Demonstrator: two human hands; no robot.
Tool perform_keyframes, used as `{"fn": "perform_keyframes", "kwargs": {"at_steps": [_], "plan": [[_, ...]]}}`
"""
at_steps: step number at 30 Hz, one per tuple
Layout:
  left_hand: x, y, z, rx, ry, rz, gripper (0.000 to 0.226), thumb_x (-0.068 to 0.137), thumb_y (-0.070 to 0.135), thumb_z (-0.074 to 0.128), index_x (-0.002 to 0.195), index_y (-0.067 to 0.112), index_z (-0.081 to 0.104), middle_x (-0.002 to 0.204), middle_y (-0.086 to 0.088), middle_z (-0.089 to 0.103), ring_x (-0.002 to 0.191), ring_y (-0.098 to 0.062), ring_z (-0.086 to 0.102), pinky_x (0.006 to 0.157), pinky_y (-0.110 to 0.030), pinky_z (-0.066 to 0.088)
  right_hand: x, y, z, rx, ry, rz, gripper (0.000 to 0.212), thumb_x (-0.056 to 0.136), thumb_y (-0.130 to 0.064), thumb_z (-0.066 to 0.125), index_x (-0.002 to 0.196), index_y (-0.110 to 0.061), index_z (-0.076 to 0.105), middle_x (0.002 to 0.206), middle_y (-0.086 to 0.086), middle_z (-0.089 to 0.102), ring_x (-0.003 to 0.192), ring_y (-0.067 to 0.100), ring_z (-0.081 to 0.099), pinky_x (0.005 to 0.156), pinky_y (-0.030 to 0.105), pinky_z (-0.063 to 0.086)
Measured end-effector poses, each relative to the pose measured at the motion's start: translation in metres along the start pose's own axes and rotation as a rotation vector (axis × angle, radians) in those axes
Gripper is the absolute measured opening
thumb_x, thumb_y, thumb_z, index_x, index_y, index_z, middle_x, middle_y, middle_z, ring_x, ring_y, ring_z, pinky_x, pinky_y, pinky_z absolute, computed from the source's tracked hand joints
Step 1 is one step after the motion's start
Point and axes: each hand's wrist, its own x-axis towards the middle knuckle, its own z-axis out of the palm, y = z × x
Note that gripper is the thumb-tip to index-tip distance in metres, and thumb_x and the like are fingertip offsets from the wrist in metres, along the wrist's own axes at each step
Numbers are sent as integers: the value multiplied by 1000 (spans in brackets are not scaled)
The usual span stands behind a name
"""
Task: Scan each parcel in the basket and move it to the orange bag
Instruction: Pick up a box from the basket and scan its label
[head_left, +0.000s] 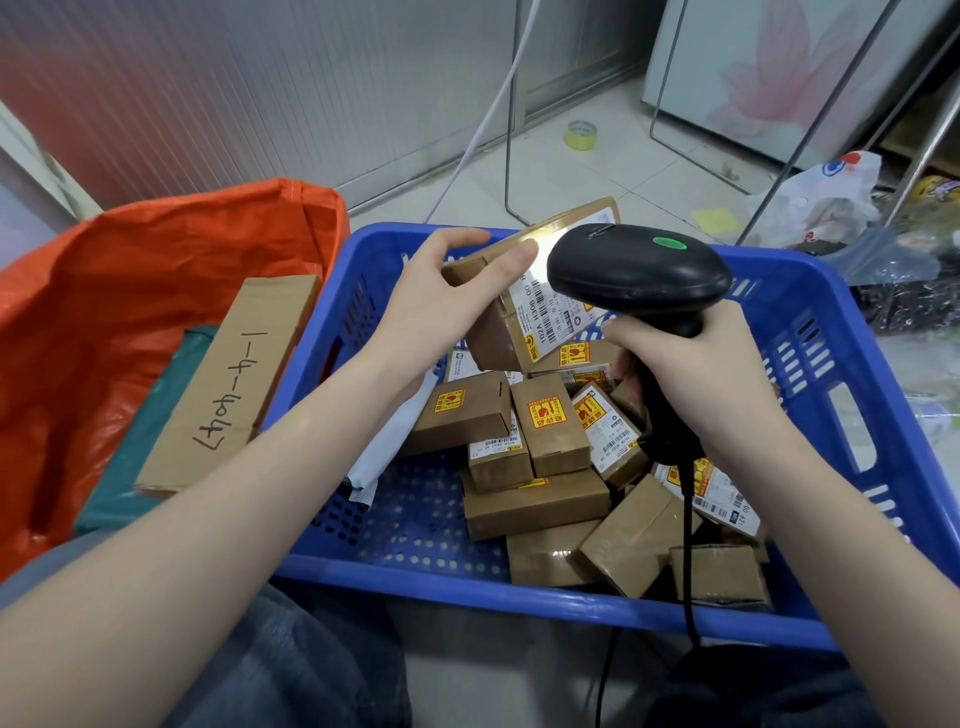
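Presently a labelled parcel (524, 296) is gripped by the left hand (441, 306) above the blue basket (810, 291), label tilted up toward the barcode scanner (639, 275) clasped in the right hand (691, 374), so its light falls there.

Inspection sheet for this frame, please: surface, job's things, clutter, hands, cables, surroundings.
Surface: tiled floor.
Job's things: blue basket holding many brown parcels; orange bag already holds a long carton.
Clutter: tape roll, plastic bags on the floor.
Hands: left hand grips a lifted parcel; right hand grips the scanner, lit label.
Cables: scanner cord; white cable.
Surroundings: metal frame legs.
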Motion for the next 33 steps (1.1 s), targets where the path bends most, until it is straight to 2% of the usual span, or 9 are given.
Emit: {"fn": "perform_keyframes", "kwargs": {"at_steps": [3,7,12,17,19,22,25,29,33], "plan": [[2,-1,-2,-12,4,-9,60,75,61,66,124,29,54,116,-6,63,105,-15,62,73,-19,49,1,0,-1,10,8,10,25,85,-16,63,61,-8,59,53,3,60,43,12,53,49,18,47],[4,-1,-5,-34,22,-14,56,79,56,68,124,26,54,110,-4,67,101,-13,64,68,-16,47,0,-1,-2,21,14,6,25,86,-16,63,62,-8,60,53,2,61,42,11,52,48,17,47],[5,7,-12,-68,70,-23,56,78,51,72,124,24,55,106,-1,69,95,-11,66,67,-17,47,-1,-9,-1,47,-20,-9,15,86,-17,64,78,-5,65,48,-5,61,39,7,51,44,15,44],[1,19,-33,-34,151,9,48,82,40,72,123,22,55,91,8,66,76,3,63,57,-8,45,-5,-22,5,77,-61,2,29,84,-30,66,94,-3,66,53,8,57,51,18,57,57,29,50],[-2,25,-51,-31,179,9,48,81,42,73,121,23,55,96,7,65,76,6,61,58,-9,44,-8,-30,12,96,-77,10,31,85,-33,66,96,-4,65,56,9,58,56,19,57,62,34,50],[-7,30,-86,-29,234,9,46,80,44,73,118,24,55,107,3,64,89,-3,59,66,-15,42,-13,-41,27,120,-103,1,28,86,-32,65,94,-4,62,57,6,57,56,16,56,63,33,47],[-19,30,-127,-5,299,15,42,82,41,71,117,25,55,102,5,65,87,-3,59,68,-15,42,-17,-54,48,127,-123,-16,23,87,-28,64,91,-6,61,55,2,55,53,10,54,57,25,44],[-44,18,-186,-5,418,-3,35,84,35,70,115,23,57,93,9,63,76,1,58,59,-7,43,-24,-72,82,120,-182,-59,15,86,-24,65,83,-11,58,49,-4,55,48,6,52,52,18,44],[-73,-10,-241,-10,530,-79,45,75,37,74,115,29,56,102,1,65,83,-8,62,65,-22,46,-32,-88,122,91,-265,-92,16,86,-22,65,80,-9,58,50,0,54,49,11,52,55,25,44]]}}
